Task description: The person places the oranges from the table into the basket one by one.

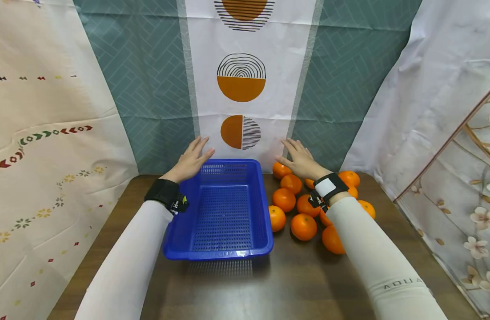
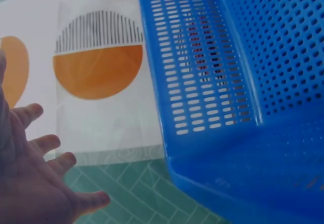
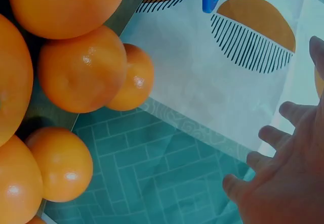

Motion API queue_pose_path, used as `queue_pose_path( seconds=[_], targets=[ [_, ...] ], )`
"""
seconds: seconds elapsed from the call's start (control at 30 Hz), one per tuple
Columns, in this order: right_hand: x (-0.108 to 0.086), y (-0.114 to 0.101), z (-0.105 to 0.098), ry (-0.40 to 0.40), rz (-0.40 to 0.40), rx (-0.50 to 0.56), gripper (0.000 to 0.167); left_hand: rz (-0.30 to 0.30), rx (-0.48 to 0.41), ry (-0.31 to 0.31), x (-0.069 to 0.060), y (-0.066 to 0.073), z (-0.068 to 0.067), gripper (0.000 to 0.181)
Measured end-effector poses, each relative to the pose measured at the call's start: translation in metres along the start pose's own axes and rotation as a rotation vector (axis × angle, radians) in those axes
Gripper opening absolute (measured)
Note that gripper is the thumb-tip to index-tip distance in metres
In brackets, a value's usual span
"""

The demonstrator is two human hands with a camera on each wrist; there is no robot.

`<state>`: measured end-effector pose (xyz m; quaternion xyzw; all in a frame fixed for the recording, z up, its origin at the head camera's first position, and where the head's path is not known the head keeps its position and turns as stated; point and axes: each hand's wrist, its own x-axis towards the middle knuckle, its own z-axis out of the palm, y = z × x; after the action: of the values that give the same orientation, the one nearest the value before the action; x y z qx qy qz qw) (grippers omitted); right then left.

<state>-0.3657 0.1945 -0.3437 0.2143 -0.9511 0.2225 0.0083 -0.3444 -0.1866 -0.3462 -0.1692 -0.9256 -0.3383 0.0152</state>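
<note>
My left hand (image 1: 190,161) hovers over the far left corner of a blue plastic basket (image 1: 166,246), its fingers spread and holding nothing. In the left wrist view the slotted wall of the basket (image 2: 169,107) lies beside that hand (image 2: 35,183). My right hand (image 1: 301,160) is held over the back of a group of oranges (image 1: 303,227), fingers outstretched, with nothing in its grasp. The right wrist view has several oranges (image 3: 81,69) at its left and the hand (image 3: 288,168) at its right, apart from them. The wrist and sleeve hide some oranges.
Basket and oranges stand on a brown wooden table (image 1: 245,293). Behind its far edge hangs a green and white patterned cloth (image 1: 149,89). Pale printed cloths hang on the left (image 1: 49,178) and right (image 1: 449,178). Each wrist wears a black strap.
</note>
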Motion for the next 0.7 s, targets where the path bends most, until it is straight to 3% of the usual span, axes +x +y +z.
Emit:
queue_pose_path(
  seconds=[0.3, 0.7],
  targets=[
    [-0.008, 0.016, 0.002, 0.011, -0.037, 0.035, 0.071, 0.032, -0.114, 0.001, -0.019, -0.011, -0.008, 0.071],
    [-0.019, 0.027, -0.005, -0.007, -0.049, 0.093, 0.076, 0.033, -0.142, -0.014, -0.041, -0.031, -0.013, 0.069]
  ],
)
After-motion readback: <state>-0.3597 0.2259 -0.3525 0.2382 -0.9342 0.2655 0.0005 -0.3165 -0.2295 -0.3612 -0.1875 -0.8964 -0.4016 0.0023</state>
